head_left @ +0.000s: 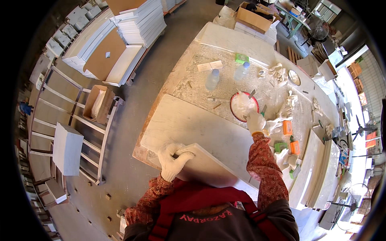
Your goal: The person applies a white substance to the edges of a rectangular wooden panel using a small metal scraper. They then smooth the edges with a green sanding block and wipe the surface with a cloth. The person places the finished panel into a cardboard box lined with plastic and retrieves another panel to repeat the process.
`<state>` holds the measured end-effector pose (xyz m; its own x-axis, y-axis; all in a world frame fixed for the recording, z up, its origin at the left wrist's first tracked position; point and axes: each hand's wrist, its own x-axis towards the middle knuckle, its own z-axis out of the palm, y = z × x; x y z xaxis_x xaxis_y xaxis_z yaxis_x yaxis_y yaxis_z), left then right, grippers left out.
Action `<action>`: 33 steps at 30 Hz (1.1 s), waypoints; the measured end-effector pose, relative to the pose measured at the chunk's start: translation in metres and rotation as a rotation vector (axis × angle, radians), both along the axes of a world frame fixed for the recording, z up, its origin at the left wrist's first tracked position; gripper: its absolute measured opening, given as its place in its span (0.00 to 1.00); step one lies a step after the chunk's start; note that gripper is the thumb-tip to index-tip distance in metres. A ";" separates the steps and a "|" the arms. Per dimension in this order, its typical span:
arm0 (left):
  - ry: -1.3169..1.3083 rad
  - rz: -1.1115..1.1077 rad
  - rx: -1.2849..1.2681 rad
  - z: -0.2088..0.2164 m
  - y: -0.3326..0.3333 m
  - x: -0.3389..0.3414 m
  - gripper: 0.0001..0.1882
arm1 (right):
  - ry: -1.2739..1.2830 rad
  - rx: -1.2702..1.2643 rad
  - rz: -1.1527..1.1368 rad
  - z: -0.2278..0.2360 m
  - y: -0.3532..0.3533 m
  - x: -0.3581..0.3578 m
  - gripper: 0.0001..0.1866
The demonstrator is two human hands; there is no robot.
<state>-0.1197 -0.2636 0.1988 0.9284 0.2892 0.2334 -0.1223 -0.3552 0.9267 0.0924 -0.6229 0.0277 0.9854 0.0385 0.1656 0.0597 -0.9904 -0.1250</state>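
Note:
My left hand, in a white knit glove, is closed on the raised edge of a white stone slab, thumb on one side and fingers on the other. This slab stands tilted against the table's near side. Beneath my left wrist and beyond it, a larger pale stone slab lies flat. My right hand, also gloved, is at the near right rim of a red-rimmed bowl of white paste. Its fingers are curled together; what they hold is hard to make out. A flat metal blade rests at the bowl's far rim.
Two clear bottles with blue caps stand past the bowl. Orange boxes, green boxes and crumpled gloves lie on the right. Left of the table are a metal rack, a cardboard box and stacked white panels.

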 end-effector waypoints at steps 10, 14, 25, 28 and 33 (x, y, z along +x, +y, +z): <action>0.016 -0.001 0.013 -0.028 0.015 -0.007 0.11 | -0.003 -0.017 -0.208 0.001 0.065 0.085 0.27; 0.029 -0.052 -0.092 -0.024 0.006 -0.002 0.14 | -0.040 0.128 -0.290 -0.010 0.041 0.096 0.28; 0.117 -0.051 -0.150 0.013 0.001 -0.010 0.10 | -0.125 0.992 -0.135 0.057 0.065 0.015 0.18; 0.158 -0.060 -0.185 0.011 -0.003 -0.005 0.09 | 0.036 1.192 -0.027 0.096 0.069 -0.025 0.10; 0.090 -0.080 -0.137 -0.009 0.001 -0.004 0.10 | 0.048 1.242 0.265 0.196 0.093 -0.100 0.14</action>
<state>-0.1234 -0.2623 0.1897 0.9650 0.2373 0.1117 -0.0593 -0.2176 0.9742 -0.0072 -0.5304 0.2240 0.9774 0.0792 0.1961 0.2068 -0.1647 -0.9644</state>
